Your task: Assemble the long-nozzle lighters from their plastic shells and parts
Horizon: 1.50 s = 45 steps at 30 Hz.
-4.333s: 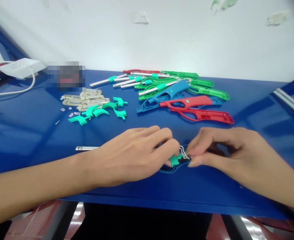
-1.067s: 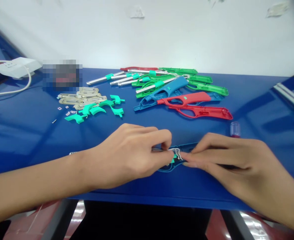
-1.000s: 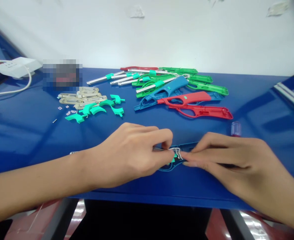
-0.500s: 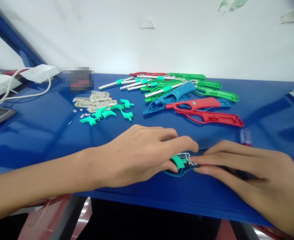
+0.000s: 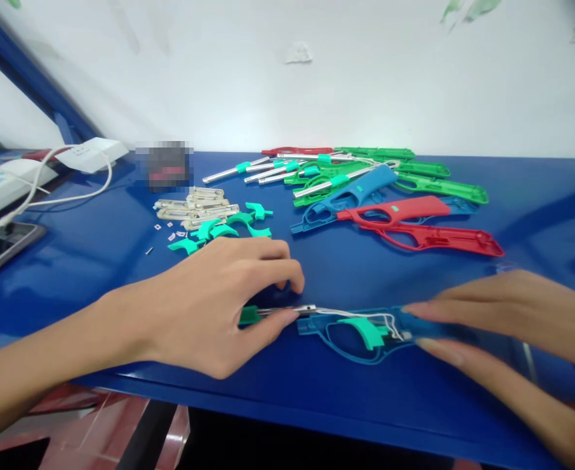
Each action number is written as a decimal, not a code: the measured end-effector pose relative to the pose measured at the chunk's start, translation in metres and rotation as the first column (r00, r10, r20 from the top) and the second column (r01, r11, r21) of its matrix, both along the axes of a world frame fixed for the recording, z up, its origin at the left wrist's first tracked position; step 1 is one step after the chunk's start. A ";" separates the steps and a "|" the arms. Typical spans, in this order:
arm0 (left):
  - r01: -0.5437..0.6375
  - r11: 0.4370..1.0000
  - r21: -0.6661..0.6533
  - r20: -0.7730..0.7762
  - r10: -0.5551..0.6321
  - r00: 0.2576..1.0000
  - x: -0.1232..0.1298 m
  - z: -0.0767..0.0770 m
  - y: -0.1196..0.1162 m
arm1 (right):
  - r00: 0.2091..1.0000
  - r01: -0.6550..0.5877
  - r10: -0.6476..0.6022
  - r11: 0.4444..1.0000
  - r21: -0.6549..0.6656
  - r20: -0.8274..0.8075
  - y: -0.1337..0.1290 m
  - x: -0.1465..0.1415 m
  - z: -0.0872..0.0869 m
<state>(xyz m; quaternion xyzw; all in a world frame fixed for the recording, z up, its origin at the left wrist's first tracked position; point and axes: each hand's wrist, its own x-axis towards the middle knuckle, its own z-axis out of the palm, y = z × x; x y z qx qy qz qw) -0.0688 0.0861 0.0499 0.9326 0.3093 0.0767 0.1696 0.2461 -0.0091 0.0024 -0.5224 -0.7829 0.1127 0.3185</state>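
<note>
My left hand [image 5: 223, 300] is closed around a metal tube [image 5: 308, 308] with a green collar [image 5: 248, 316], near the table's front. White wires [image 5: 350, 313] run from the tube's end to the right, into a translucent blue handle half [image 5: 360, 358] lying on the table. A teal trigger [image 5: 365, 331] sits in that half beside its loop. The thumb and fingers of my right hand [image 5: 502, 326] rest apart on either side of the blue half's right part, which they partly cover.
On the blue table [image 5: 96, 274], several metal tubes [image 5: 223, 171] lie behind, with green handle halves [image 5: 463, 189], red ones [image 5: 444, 240] and blue ones [image 5: 316, 209]. Teal triggers [image 5: 184, 245] and clear parts [image 5: 196, 203] lie left. A phone [image 5: 3, 248] and power strip [image 5: 8, 183] are farther left.
My left hand has moved left from the trigger to the metal tube, uncovering the loop of the blue half. My right hand has shifted slightly right and its fingers have spread. The view has shifted a little.
</note>
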 end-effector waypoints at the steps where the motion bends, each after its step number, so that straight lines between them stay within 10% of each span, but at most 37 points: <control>1: 0.002 1.000 -0.001 -0.005 -0.002 1.000 -0.001 -0.001 0.000 | 1.000 -0.001 0.001 1.000 0.012 0.025 0.001 -0.005 0.001; 10: 0.060 0.998 0.000 0.055 -0.060 0.997 -0.002 -0.007 -0.006 | 0.967 -0.183 0.173 0.982 0.039 0.188 0.012 -0.034 -0.007; 28: 0.155 0.988 -0.029 0.056 -0.153 0.987 -0.004 -0.002 -0.004 | 0.982 -0.134 0.118 0.985 0.105 0.146 0.010 -0.037 -0.014; 45: 0.331 0.841 0.428 -0.141 -0.300 0.943 0.000 -0.002 -0.012 | 0.984 -0.105 0.093 0.992 0.070 0.154 0.009 -0.039 -0.014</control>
